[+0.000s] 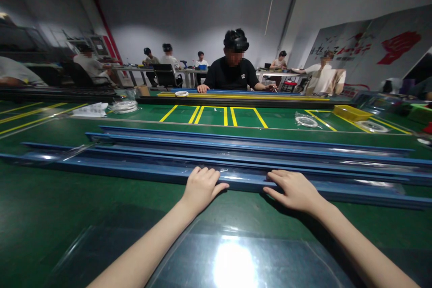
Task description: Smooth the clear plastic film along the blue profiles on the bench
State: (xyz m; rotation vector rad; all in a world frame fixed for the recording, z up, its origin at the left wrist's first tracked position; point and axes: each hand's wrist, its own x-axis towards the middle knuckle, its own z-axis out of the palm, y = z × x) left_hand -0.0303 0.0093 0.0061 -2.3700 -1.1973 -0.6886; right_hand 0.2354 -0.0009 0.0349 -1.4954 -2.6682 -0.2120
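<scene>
Several long blue rails [236, 153] lie side by side across the green table [50, 216], running from left to right. My left hand [201, 187] rests on the front edge of the nearest blue rail [135, 172], fingers curled over it and thumb out to the right. My right hand [294, 189] lies on the same rail a little to the right, fingers bent over its top and thumb pointing left. Thin clear film covers parts of the rails between my hands.
A clear glossy sheet [232, 261] lies on the table under my forearms. Across the table sits a person in black [232, 69] at a yellow-edged rail [236, 96]. A yellow tray [351, 111], white coiled rings [305, 120] and other people at far tables are in view.
</scene>
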